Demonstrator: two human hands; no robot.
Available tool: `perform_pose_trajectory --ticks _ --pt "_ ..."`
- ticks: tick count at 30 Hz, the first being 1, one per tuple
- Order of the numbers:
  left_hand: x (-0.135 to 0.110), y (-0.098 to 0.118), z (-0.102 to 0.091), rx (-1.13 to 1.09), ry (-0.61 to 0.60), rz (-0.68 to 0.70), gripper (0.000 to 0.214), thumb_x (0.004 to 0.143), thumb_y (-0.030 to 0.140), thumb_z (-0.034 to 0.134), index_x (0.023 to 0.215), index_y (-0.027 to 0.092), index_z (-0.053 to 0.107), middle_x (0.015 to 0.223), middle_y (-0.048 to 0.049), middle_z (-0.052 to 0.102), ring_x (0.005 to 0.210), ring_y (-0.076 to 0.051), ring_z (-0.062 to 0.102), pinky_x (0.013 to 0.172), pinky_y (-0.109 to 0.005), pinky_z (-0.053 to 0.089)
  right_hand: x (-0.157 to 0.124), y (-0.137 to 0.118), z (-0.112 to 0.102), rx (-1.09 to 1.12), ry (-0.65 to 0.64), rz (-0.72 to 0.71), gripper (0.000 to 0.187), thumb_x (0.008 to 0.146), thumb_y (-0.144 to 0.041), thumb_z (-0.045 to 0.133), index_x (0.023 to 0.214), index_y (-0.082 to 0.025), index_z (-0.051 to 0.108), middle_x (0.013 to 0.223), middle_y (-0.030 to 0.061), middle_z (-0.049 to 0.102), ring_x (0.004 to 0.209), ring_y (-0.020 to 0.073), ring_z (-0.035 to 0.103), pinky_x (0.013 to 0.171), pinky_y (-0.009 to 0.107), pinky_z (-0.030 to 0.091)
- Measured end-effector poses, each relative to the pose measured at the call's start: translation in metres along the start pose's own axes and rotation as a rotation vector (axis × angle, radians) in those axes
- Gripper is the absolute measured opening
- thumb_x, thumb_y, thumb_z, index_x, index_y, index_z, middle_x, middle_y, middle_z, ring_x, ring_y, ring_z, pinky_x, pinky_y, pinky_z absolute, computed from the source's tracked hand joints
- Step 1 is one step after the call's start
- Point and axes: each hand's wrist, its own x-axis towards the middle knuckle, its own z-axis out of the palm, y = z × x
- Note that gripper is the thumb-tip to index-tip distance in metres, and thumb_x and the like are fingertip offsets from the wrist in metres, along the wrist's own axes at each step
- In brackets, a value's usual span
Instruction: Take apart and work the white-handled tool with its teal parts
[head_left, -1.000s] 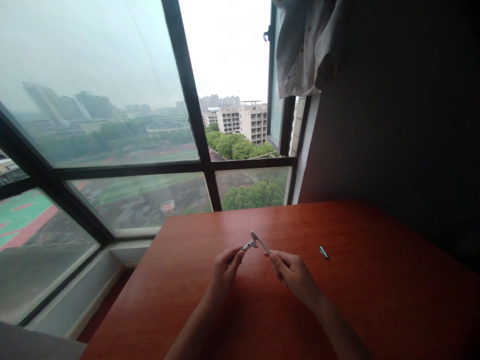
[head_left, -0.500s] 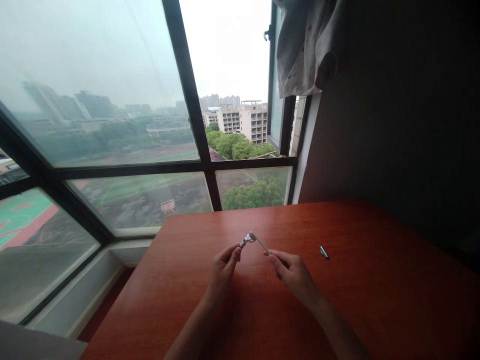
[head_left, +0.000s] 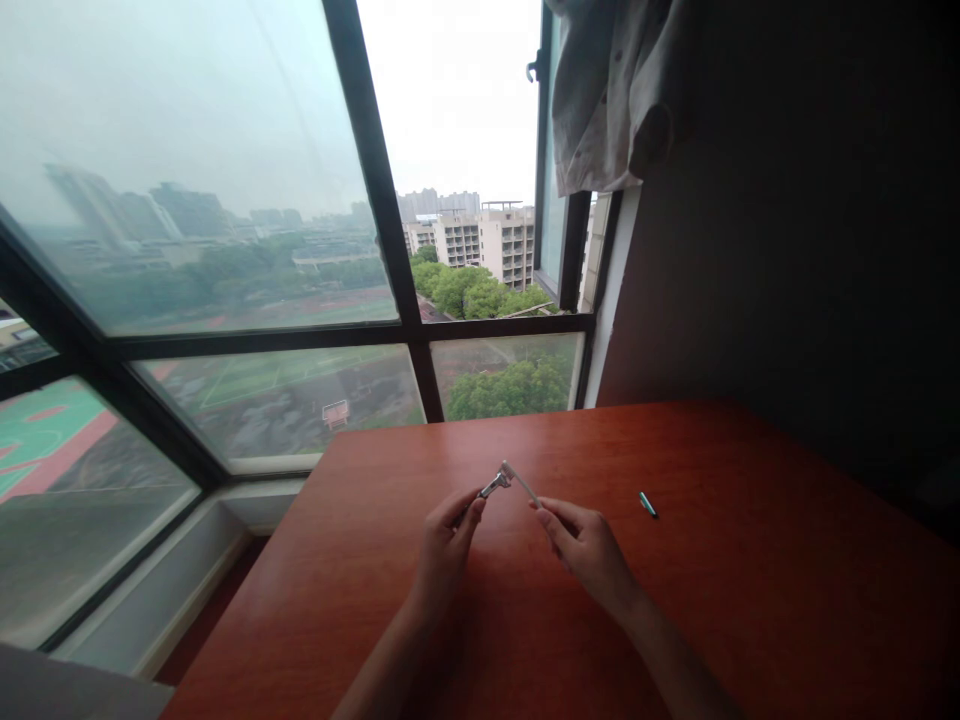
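Your left thumb and fingers are pinched together on the handle of a silver razor point(head_left: 493, 485), which slants up and to the right out of your left hand point(head_left: 445, 545). Your right hand point(head_left: 596, 560) has its thumb and fingers closed on a thin, pale toothbrush point(head_left: 523, 485), which slants up and to the left. The two heads meet between your hands, the brush's head against or just beside the razor's; at this size you cannot tell exactly where they touch. You hold both above the table point(head_left: 525, 640), well in from its far edge, with your forearms coming in from the bottom of the view.

On the reddish-brown tabletop, to the right of your right hand and apart from it, lies a small, slim teal-and-dark piece point(head_left: 648, 504), too small to name surely.

Beyond the table's far edge stands a dark window frame point(head_left: 405, 290), with one sash swung open toward the right. Through it you see pale apartment blocks point(head_left: 502, 240) and green trees point(head_left: 510, 388). A greyish buttoned garment point(head_left: 611, 110) hangs at the upper right, in front of the open sash, beside a wall point(head_left: 787, 250) in deep shadow.
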Motion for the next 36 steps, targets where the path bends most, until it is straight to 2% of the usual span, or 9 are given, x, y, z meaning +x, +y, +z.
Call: perform_pose_trajectory --ticks 8,14,19,36 --pt "0.001 0.003 -0.001 0.042 0.051 0.043 0.031 0.084 0.039 0.061 0.098 0.015 0.074 0.079 -0.0061 0.069 0.069 -0.018 0.059 0.059 -0.023 0.046 0.0 -0.002 0.001 0.008 -0.033 -0.029 0.046 0.09 -0.048 0.048 0.103 -0.01 0.071 0.052 -0.003 0.048 0.045 0.0104 0.044 0.042 0.02 0.031" --pt "0.001 0.001 -0.001 0.073 0.044 0.052 0.027 0.084 0.036 0.061 0.098 0.016 0.074 0.085 -0.008 0.071 0.073 -0.02 0.062 0.06 -0.024 0.047 -0.001 -0.009 -0.002 -0.062 -0.034 -0.061 0.04 0.09 -0.044 0.048 0.083 -0.012 0.071 0.053 -0.0026 0.048 0.048 0.0103 0.045 0.046 0.021 0.03" --pt "0.0 0.0 -0.001 0.064 0.011 0.052 0.026 0.086 0.035 0.06 0.098 0.016 0.073 0.087 -0.0074 0.072 0.075 -0.02 0.063 0.063 -0.025 0.047 0.0 -0.01 -0.002 -0.108 -0.01 -0.095 0.039 0.091 -0.043 0.048 0.078 -0.012 0.069 0.054 -0.0025 0.049 0.049 0.0105 0.046 0.048 0.021 0.03" --pt "0.0 0.002 0.0 0.034 0.067 -0.006 0.03 0.084 0.039 0.061 0.098 0.016 0.074 0.089 -0.0085 0.073 0.078 -0.022 0.064 0.067 -0.027 0.05 0.0 -0.011 -0.002 -0.139 -0.015 -0.087 0.046 0.09 -0.048 0.045 0.081 -0.012 0.072 0.053 -0.0008 0.05 0.049 0.0126 0.046 0.048 0.023 0.031"
